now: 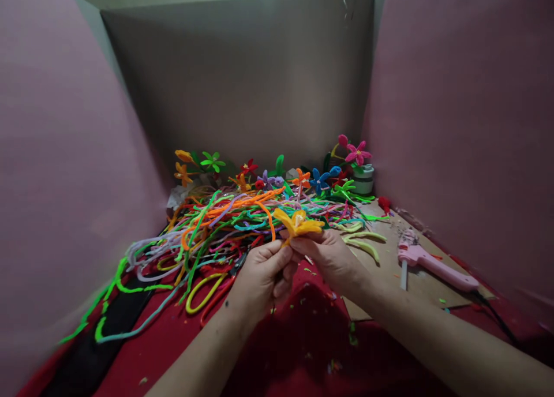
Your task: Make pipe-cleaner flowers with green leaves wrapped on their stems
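- Yellow-orange fuzzy pipe-cleaner flower (pixel 306 227): base hidden btwn fingertips, so can't tell if there's a stem below; back petals partly hidden too, exact no. hard to make out.
- Looks: long plush petals, splayed; small pale tuft in the ctr, a bit blurred.
- Points: opens up, base down into the fingers, axis near vert. w/ slight lean R; widest spread runs L–R, one petal up-L, others out R.
- Location: held up mid-view, in front of the pile, above the table (pixel 309 322) w/ its dark red cloth.
- Left hand (pixel 269 269): thumb & index pinching flower base, other fingers curled, partly in shadow.
- Right hand (pixel 325 255): thumb & fingers pinching base from the R, next to L fingertips; far fingers hidden. Both forearms cut off at bottom/R edges.
- Behind: tangled pile of multicolour fuzzy pipe cleaners (pixel 225 217); yellow loop (pixel 188 304) by L wrist, can't tell if pipe cleaner or tool handle.
- R: brown flat cardboard sheet (pixel 389 296) w/ pale green fuzzy strips (pixel 369 249) & pink plastic glue gun (pixel 445 271), tip hard to make out.
- Back: row of multicolour fuzzy flowers (pixel 319 180), some overlapped; pale green round pot (pixel 363 180) at R end.
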A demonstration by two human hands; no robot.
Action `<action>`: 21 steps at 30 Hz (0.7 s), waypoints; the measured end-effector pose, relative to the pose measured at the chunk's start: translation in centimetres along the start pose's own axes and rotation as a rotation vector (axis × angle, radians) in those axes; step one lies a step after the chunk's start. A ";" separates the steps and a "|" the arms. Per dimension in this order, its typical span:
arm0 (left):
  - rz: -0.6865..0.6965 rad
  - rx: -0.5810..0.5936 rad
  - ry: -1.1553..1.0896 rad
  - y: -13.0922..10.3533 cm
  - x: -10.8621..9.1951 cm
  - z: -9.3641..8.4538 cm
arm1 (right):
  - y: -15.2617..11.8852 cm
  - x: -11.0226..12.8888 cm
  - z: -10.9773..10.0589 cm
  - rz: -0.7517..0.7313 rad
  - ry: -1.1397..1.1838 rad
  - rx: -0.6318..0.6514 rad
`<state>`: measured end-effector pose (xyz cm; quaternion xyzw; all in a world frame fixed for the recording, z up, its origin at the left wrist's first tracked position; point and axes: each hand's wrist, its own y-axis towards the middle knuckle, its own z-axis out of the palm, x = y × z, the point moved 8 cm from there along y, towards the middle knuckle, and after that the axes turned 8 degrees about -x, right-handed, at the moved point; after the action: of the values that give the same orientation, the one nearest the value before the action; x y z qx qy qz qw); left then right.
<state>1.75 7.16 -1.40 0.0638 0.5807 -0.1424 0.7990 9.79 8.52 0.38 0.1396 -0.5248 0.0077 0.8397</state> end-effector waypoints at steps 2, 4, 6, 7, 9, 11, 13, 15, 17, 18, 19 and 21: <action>-0.074 0.146 -0.172 -0.4 0.1 0.9 | 0.2 0.6 0.1 -0.021 0.000 0.035; -0.140 0.272 -0.272 -0.9 0.4 1.7 | 0.3 0.7 0.4 -0.013 0.004 0.094; -0.191 0.357 -0.333 -1.3 0.6 2.2 | 0.3 0.3 0.6 0.015 0.019 0.141; -0.207 0.379 -0.344 -1.4 0.7 2.3 | 0.3 0.1 0.5 0.021 0.030 0.144; -0.215 0.370 -0.301 -1.3 0.8 2.3 | 0.3 -0.4 0.0 0.015 0.056 0.096; -0.152 0.265 -0.125 -0.7 0.8 1.7 | 0.3 -0.9 -0.7 0.013 0.078 0.008; -0.032 0.094 0.162 -0.1 0.5 0.7 | 0.2 -1.4 -1.3 0.032 0.088 -0.073; 0.159 -0.092 0.460 0.1 -0.5 -0.2 | 0.0 -1.8 -1.5 0.056 0.101 -0.123; 0.372 -0.247 0.676 -0.3 -1.7 -0.6 | -0.1 -1.8 -1.6 0.051 0.109 -0.153; 0.455 -0.296 0.735 -0.6 -2.2 -0.6 | -0.1 -1.7 -1.6 0.041 0.108 -0.164; 0.494 -0.319 0.758 -0.8 -2.3 -0.7 | -0.1 -1.6 -1.5 0.031 0.102 -0.169; 0.429 -0.300 0.686 -0.7 -1.9 -0.9 | -0.2 -1.3 -1.4 0.010 0.090 -0.162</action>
<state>0.16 7.08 0.16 0.1099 0.8007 0.1424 0.5715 10.47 8.87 -1.37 0.0682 -0.4860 -0.0240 0.8710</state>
